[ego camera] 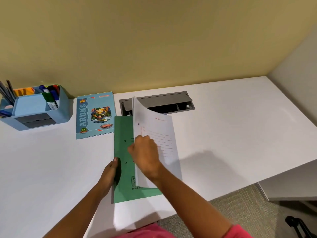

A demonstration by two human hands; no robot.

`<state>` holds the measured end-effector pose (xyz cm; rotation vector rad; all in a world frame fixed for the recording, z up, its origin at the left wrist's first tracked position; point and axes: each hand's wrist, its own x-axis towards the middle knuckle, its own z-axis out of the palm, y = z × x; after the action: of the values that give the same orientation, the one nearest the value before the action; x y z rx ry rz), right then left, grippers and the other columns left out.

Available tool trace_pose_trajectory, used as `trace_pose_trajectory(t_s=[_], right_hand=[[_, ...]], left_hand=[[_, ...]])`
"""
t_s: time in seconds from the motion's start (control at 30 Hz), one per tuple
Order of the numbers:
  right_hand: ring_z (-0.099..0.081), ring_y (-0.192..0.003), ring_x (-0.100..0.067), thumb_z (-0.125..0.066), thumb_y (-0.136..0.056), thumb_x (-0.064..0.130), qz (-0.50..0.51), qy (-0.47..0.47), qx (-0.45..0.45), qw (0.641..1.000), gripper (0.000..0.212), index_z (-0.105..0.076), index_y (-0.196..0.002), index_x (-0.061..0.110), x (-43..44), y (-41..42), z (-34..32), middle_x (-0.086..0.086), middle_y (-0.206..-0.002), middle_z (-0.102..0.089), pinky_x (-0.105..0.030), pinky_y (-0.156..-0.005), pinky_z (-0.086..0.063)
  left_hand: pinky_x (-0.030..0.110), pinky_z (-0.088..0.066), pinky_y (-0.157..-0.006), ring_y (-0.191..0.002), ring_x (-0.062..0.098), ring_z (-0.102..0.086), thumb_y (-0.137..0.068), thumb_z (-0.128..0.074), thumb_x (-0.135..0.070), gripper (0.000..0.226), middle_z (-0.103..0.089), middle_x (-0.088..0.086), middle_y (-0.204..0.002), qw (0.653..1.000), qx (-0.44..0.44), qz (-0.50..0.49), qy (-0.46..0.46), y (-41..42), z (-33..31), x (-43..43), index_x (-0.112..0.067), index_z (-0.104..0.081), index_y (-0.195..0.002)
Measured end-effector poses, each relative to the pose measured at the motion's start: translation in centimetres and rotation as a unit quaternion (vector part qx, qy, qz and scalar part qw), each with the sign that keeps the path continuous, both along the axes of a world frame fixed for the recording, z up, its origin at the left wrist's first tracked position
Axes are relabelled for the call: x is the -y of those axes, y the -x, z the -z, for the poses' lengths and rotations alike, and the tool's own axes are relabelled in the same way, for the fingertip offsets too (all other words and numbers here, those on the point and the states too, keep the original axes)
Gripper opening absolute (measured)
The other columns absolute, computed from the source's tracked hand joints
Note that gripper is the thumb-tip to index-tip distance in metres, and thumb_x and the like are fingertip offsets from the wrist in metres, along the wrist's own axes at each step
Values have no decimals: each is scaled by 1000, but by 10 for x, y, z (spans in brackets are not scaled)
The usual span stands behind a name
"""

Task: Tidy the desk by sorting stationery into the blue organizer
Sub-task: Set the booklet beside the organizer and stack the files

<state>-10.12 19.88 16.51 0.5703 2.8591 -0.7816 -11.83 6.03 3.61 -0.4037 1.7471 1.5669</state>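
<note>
A green file folder [123, 134] lies flat on the white desk [223, 127] in front of me. My right hand [145, 157] grips the left edge of a white sheet [161, 133] with red lines, lifted and curved above the folder. My left hand [110, 170] rests with straight fingers on the folder's left edge. The blue organizer [36, 107] stands at the far left by the wall, holding markers, pencils and coloured items. A blue notebook [94, 115] lies between the organizer and the folder.
A grey cable hatch [157, 102] with its flap open is set into the desk behind the folder. The desk's right edge drops to carpet [240, 212], where a dark object [298, 225] sits. The yellow wall runs along the back.
</note>
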Motion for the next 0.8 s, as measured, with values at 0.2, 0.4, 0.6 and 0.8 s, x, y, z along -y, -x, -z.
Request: trace_pose_trajectory(t_s=[0.2,0.4,0.6,0.8], right_hand=[[-66,-93,-26,-55,-95,23,-21,11,51,998,24,-62,-107,4,45,4,44,-13,-105,-67,-27,-82,-51],[-58,-113,-23,-47,-98,30,35,76,41,996,35,-52,-126,10,45,-9,74,-9,-124,-60,-27,-97,-45],[-55,-109,-27,-52,-91,9,192,91,-98,972,29,-55,-119,5,-18,-39,99,-12,-114,-59,-28,-94,-43],[-54,-109,-33,-57,-89,6,336,104,-168,921,33,-54,-121,0,-78,-69,112,-18,-115,-59,-41,-95,-45]], left_hand=[[38,-47,-90,-97,25,-61,-98,-13,-52,48,-64,1,-101,997,42,-51,-28,-3,-2,-1,-25,-50,-113],[36,-55,-76,-91,29,-67,-98,-34,-45,34,-69,9,-103,999,6,-18,-28,-6,-6,0,-23,-57,-110],[51,-47,-97,-108,31,-62,-87,-66,-17,44,-62,9,-125,998,-17,65,19,2,9,10,-10,-50,-127],[38,-45,-91,-104,27,-57,-93,-52,-2,37,-59,12,-123,997,-67,9,38,-8,-5,6,-8,-47,-129]])
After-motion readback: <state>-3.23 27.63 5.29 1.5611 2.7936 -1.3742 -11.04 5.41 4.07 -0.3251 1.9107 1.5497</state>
